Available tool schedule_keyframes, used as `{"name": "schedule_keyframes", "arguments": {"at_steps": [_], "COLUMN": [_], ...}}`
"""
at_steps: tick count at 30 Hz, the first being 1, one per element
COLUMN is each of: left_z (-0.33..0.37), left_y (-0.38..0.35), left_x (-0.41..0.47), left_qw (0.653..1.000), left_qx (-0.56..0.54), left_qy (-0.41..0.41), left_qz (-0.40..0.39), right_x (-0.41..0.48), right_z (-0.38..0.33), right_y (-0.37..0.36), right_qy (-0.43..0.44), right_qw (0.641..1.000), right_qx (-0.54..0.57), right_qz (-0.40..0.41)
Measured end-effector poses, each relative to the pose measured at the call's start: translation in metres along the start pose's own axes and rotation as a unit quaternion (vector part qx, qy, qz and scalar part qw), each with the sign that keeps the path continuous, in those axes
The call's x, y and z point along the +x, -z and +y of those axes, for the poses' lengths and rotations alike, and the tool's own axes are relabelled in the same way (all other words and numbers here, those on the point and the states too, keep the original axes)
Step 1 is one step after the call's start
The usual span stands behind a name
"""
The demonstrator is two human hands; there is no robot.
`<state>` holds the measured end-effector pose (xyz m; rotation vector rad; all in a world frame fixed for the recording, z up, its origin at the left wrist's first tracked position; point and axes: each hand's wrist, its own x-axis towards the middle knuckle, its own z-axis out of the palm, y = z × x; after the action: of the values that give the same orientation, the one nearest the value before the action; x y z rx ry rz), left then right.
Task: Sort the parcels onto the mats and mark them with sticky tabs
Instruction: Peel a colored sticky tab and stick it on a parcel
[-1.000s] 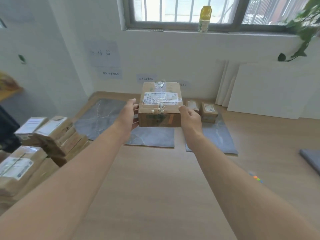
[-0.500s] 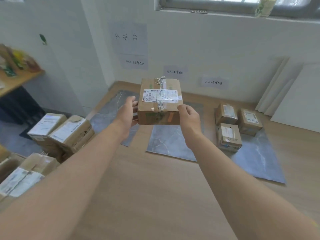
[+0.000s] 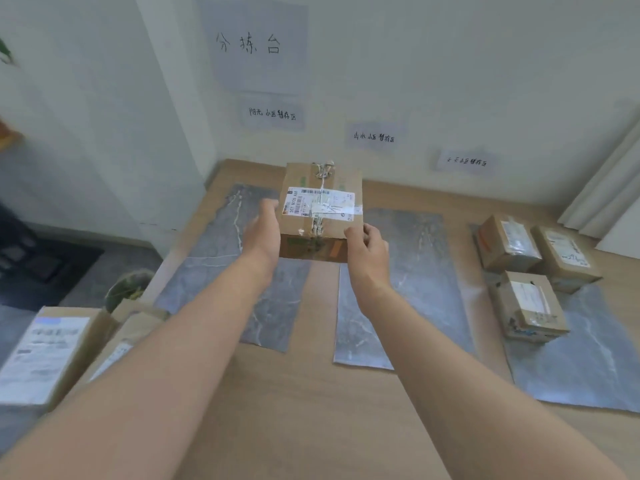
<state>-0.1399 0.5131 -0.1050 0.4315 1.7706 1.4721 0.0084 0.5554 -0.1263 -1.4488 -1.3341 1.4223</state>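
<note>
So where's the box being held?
Head view, centre: the brown cardboard box is held between the left hand and right hand, over the left grey marble mat and middle grey marble mat.

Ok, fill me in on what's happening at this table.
A person holds a taped parcel between the left hand and right hand, up off the table, roughly over the left mat and the gap to the middle mat. It is not yet set down. The right mat bears three parcels, and a pile of more lies at far left.
</note>
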Motion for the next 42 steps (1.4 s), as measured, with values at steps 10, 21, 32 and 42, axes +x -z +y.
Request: {"name": "schedule_keyframes", "arguments": {"at_steps": [10, 21, 32, 42], "left_z": [-0.047, -0.126, -0.112, -0.016], "left_y": [-0.005, -0.034, -0.042, -0.042], "left_x": [0.144, 0.249, 0.229, 0.126], "left_qw": [0.992, 0.982, 0.975, 0.990], "left_qx": [0.039, 0.072, 0.070, -0.034], "left_qy": [0.083, 0.072, 0.031, 0.037], "left_qz": [0.091, 0.162, 0.209, 0.129], "right_x": [0.112, 0.203, 0.183, 0.115], "right_z": [0.053, 0.138, 0.127, 0.019], "right_y": [-0.076, -0.124, -0.116, -0.065], "right_qy": [-0.054, -0.037, -0.037, 0.008], "right_qw": [0.993, 0.995, 0.998, 0.999], "right_qx": [-0.029, -0.056, -0.025, 0.032], "right_qz": [-0.096, -0.076, -0.038, -0.037]}}
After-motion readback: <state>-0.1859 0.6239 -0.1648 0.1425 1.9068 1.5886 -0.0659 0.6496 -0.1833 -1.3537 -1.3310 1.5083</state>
